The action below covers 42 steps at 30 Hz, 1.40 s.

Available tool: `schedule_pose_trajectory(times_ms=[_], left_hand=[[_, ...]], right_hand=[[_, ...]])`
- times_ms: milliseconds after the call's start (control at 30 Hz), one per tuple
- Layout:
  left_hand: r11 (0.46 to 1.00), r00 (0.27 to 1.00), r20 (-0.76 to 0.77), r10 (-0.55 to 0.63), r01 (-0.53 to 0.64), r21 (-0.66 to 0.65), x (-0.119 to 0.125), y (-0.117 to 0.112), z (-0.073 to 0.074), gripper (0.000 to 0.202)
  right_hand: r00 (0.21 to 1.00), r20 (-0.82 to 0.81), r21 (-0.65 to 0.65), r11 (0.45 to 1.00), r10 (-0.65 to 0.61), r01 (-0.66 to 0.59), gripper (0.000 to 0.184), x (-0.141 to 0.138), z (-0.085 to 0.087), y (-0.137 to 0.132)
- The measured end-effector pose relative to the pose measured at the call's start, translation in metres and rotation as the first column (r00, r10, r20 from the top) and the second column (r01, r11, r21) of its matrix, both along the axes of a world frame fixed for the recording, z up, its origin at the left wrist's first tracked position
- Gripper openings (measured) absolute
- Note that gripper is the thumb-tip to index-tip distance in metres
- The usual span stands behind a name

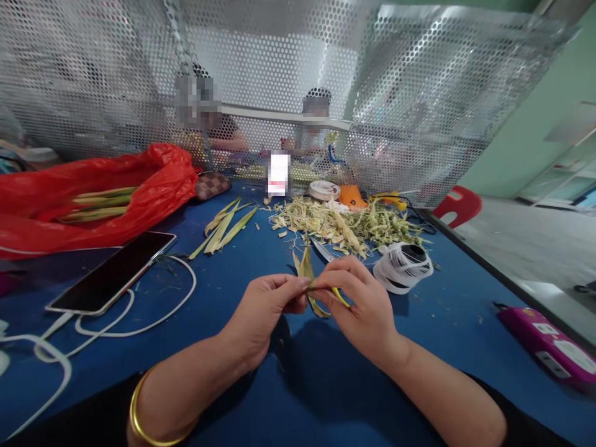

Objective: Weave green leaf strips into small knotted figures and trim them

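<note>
Over the near middle of the blue table, my left hand pinches a folded strip of pale green leaf between thumb and fingers. My right hand is closed on the same leaf from the other side, fingertips meeting the left ones. Leaf ends stick up above the pinch and hang below it. Beneath and behind my right hand lie scissors with yellow handles, partly covered. A spool of white thread stands just right of that hand. Several loose leaf strips lie farther off to the left.
A heap of leaf scraps spreads behind my hands. At left are a red plastic bag with leaves inside and a tablet on a white cable. A purple case lies right. Behind a perforated screen sit two people.
</note>
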<state>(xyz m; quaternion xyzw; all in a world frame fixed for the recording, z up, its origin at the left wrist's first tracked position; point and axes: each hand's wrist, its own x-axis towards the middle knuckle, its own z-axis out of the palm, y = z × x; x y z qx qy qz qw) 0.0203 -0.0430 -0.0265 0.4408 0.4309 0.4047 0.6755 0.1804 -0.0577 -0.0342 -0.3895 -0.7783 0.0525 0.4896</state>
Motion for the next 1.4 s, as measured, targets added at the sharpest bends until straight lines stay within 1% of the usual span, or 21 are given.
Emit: schedule_pose_trajectory(times_ms=[100,200,300,400,467,567,667,733,800,867,1000,1133,1200,1233,1267,1333,1400], left_hand=[[1.000,1.000,0.018,-0.009,0.009,-0.017,0.000,-0.002,0.000,0.027],[0.999,0.998,0.052,-0.038,0.040,-0.030,0.000,-0.003,0.001,0.026],[0.997,0.994,0.092,-0.057,0.061,-0.048,-0.001,-0.003,0.002,0.020],[0.996,0.994,0.087,-0.073,0.076,-0.035,-0.002,-0.001,0.001,0.016],[0.997,0.996,0.048,-0.077,0.076,0.021,-0.002,0.000,0.001,0.019],[0.993,0.999,-0.034,-0.040,0.043,0.111,-0.002,0.001,0.001,0.020],[0.986,0.994,-0.106,-0.010,0.028,0.167,-0.001,0.001,0.003,0.020],[0.982,0.990,-0.139,-0.002,0.029,0.187,0.000,0.001,0.004,0.021],[0.979,0.988,-0.156,-0.001,0.033,0.202,-0.001,0.000,0.004,0.021],[0.977,0.987,-0.160,-0.009,0.043,0.210,-0.001,-0.001,0.003,0.021],[0.981,0.986,-0.163,-0.025,0.055,0.184,0.000,-0.003,0.005,0.016],[0.987,0.988,-0.151,-0.026,0.049,0.155,0.001,-0.002,0.005,0.015],[0.990,0.992,-0.124,-0.029,0.045,0.136,0.001,0.000,0.003,0.017],[0.992,0.995,-0.099,-0.031,0.043,0.121,0.000,0.000,0.002,0.019],[0.994,0.997,-0.067,-0.035,0.042,0.100,0.000,0.001,0.001,0.019],[0.998,0.999,-0.002,-0.033,0.033,0.047,0.000,0.001,0.000,0.021],[1.000,0.999,0.042,-0.012,0.012,-0.016,0.000,0.001,0.000,0.023]], right_hand=[[0.998,0.067,0.048,0.999,-0.014,0.011,0.012,-0.001,-0.001,-0.001],[0.998,0.059,0.069,0.997,-0.027,0.023,0.012,-0.001,0.000,-0.002],[0.999,0.046,0.058,0.998,-0.030,0.027,0.012,-0.001,0.001,-0.001],[0.999,0.030,0.000,1.000,-0.031,0.031,0.011,-0.001,0.002,0.000],[0.999,0.002,-0.064,0.997,-0.036,0.036,0.011,-0.001,0.003,0.000],[0.996,-0.073,-0.188,0.982,-0.050,0.036,0.012,-0.003,0.005,-0.002],[0.985,-0.150,-0.291,0.956,-0.082,0.036,0.013,-0.005,0.008,-0.005],[0.971,-0.204,-0.366,0.930,-0.123,0.041,0.010,-0.007,0.009,-0.006],[0.950,-0.267,-0.457,0.889,-0.160,0.021,0.009,-0.008,0.010,-0.006],[0.929,-0.330,-0.531,0.847,-0.169,-0.035,0.014,-0.008,0.010,-0.006],[0.892,-0.423,-0.597,0.790,-0.159,-0.143,0.015,-0.007,0.010,-0.003],[0.857,-0.486,-0.616,0.762,-0.169,-0.199,0.016,-0.007,0.006,-0.001],[0.846,-0.508,-0.602,0.770,-0.164,-0.212,0.017,-0.006,0.005,0.001],[0.849,-0.505,-0.585,0.786,-0.157,-0.202,0.016,-0.005,0.005,0.001],[0.860,-0.489,-0.556,0.812,-0.147,-0.177,0.016,-0.005,0.005,0.001],[0.912,-0.397,-0.450,0.888,-0.108,-0.091,0.015,-0.003,0.005,0.001],[0.971,-0.227,-0.265,0.964,-0.069,0.007,0.013,0.000,0.006,0.000]])
